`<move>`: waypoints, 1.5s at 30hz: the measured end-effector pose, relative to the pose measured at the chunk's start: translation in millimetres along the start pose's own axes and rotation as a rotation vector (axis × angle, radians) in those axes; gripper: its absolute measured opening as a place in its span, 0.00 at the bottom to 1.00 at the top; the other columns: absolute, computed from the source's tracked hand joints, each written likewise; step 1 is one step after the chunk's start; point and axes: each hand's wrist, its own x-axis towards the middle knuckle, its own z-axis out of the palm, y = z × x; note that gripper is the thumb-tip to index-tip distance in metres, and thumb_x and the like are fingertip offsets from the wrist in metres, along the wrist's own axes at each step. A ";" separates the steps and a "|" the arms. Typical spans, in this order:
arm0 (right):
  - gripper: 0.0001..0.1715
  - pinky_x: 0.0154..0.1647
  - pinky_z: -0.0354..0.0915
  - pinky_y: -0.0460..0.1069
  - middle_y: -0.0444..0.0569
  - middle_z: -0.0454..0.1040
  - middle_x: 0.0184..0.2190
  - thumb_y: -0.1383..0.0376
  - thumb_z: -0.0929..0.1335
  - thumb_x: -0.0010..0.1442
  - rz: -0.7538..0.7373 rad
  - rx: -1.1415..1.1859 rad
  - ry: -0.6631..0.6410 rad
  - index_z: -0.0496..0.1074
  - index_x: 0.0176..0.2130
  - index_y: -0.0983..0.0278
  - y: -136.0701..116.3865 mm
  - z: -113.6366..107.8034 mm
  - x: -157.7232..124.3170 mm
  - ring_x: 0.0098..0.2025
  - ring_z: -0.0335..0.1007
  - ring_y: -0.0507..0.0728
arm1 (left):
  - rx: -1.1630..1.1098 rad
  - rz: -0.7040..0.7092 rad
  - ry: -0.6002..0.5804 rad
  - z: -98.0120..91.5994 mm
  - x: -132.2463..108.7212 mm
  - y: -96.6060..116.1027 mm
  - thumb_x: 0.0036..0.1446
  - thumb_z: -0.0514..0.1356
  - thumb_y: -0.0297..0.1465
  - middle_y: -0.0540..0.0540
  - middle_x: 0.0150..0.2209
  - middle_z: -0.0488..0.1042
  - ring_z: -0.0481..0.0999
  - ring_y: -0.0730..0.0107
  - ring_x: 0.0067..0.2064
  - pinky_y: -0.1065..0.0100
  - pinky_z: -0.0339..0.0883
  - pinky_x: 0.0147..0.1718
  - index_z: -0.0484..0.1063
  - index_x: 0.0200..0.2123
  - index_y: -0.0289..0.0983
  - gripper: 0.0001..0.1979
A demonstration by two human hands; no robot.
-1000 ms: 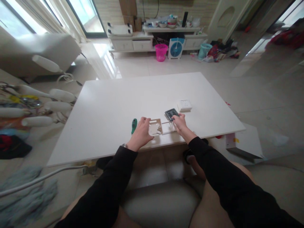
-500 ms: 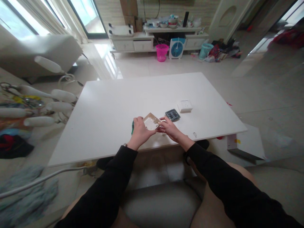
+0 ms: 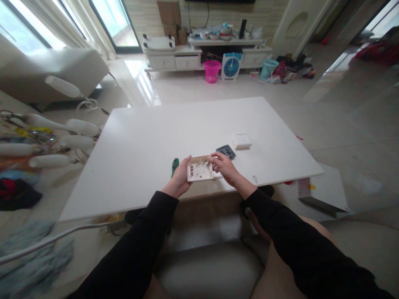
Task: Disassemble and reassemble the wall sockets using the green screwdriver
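Hands (image 3: 180, 177) half-curled, white box (image 3: 201, 177) in left

A second ago the right hand (image 3: 227, 168) held the module (image 3: 226, 151); that has been let go, and the fingers are now at the upper right corner of the box (image 3: 199, 171). The box (cornerwise half a second ago) has been squared up, its inside facing the person. The left hand (image 3: 180, 179) has rolled round to grip its left side, thumb uppermost.
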 end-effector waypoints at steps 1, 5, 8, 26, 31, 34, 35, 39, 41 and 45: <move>0.22 0.22 0.56 0.44 0.39 0.71 0.24 0.48 0.75 0.51 -0.026 -0.022 -0.003 0.73 0.37 0.61 -1.5 0.7 -1.1 0.24 0.64 0.49 | -0.037 0.011 0.019 1.6 0.5 -2.3 0.71 0.51 0.37 0.37 0.38 0.84 0.85 0.57 0.40 0.60 0.79 0.43 0.77 0.47 0.29 0.20; 0.25 0.25 0.59 0.44 0.42 0.74 0.31 0.45 0.73 0.53 -0.058 -0.020 -0.022 0.74 0.41 0.60 -7.2 2.8 -4.6 0.29 0.66 0.49 | -0.145 0.061 0.054 4.8 2.7 -8.3 0.71 0.49 0.38 0.37 0.39 0.84 0.85 0.55 0.42 0.56 0.80 0.46 0.77 0.48 0.30 0.21; 0.26 0.25 0.59 0.44 0.42 0.75 0.33 0.45 0.73 0.52 -0.028 0.013 -0.005 0.73 0.41 0.60 -8.8 2.7 -5.2 0.28 0.67 0.49 | -0.190 0.086 0.038 4.8 1.3 -7.8 0.68 0.51 0.38 0.37 0.40 0.84 0.85 0.53 0.43 0.54 0.80 0.46 0.77 0.47 0.30 0.20; 0.25 0.26 0.65 0.44 0.41 0.73 0.29 0.43 0.73 0.52 -0.008 0.013 -0.079 0.70 0.35 0.60 -10.3 5.9 -11.8 0.28 0.72 0.51 | -0.208 0.196 0.016 8.8 -8.4 -2.9 0.65 0.54 0.41 0.37 0.42 0.84 0.84 0.52 0.47 0.55 0.79 0.48 0.77 0.50 0.31 0.21; 0.25 0.26 0.69 0.45 0.44 0.75 0.35 0.49 0.77 0.49 -0.063 -0.059 -0.044 0.72 0.39 0.61 -6.9 5.0 -11.0 0.31 0.73 0.52 | -0.194 0.164 -0.004 9.0 -4.3 -6.7 0.68 0.51 0.41 0.33 0.46 0.84 0.84 0.51 0.49 0.54 0.78 0.50 0.76 0.53 0.28 0.24; 0.23 0.25 0.71 0.47 0.44 0.73 0.33 0.51 0.76 0.48 -0.102 -0.091 0.034 0.73 0.38 0.62 -4.6 4.3 -8.6 0.29 0.72 0.52 | -0.217 0.136 0.006 6.3 -0.2 -10.4 0.70 0.47 0.41 0.32 0.47 0.83 0.83 0.50 0.50 0.52 0.78 0.50 0.75 0.54 0.29 0.26; 0.23 0.25 0.71 0.47 0.44 0.73 0.32 0.51 0.76 0.48 -0.124 -0.097 0.063 0.73 0.38 0.62 -4.6 4.2 -8.0 0.28 0.71 0.51 | -0.224 0.124 0.015 5.1 1.0 -11.5 0.71 0.46 0.41 0.32 0.47 0.83 0.83 0.51 0.49 0.52 0.78 0.50 0.75 0.53 0.29 0.26; 0.20 0.22 0.69 0.46 0.44 0.73 0.31 0.51 0.74 0.51 -0.201 -0.115 0.120 0.73 0.37 0.62 -8.8 3.8 -8.6 0.27 0.69 0.51 | -0.218 0.088 0.044 2.5 4.2 -14.8 0.72 0.46 0.39 0.34 0.46 0.82 0.83 0.56 0.46 0.57 0.79 0.47 0.75 0.52 0.30 0.24; 0.20 0.22 0.68 0.46 0.44 0.73 0.30 0.50 0.74 0.52 -0.207 -0.115 0.107 0.73 0.36 0.62 -11.2 3.3 -9.3 0.27 0.68 0.51 | -0.217 0.101 0.038 3.1 5.0 -15.7 0.71 0.47 0.35 0.36 0.44 0.83 0.83 0.59 0.44 0.60 0.79 0.46 0.76 0.51 0.31 0.21; 0.21 0.22 0.68 0.46 0.43 0.72 0.28 0.47 0.73 0.54 -0.181 -0.078 0.126 0.72 0.33 0.61 -9.8 0.0 -6.1 0.26 0.67 0.51 | -0.214 0.101 0.107 3.4 6.4 -15.2 0.70 0.48 0.27 0.40 0.39 0.81 0.82 0.67 0.39 0.66 0.79 0.43 0.76 0.48 0.32 0.17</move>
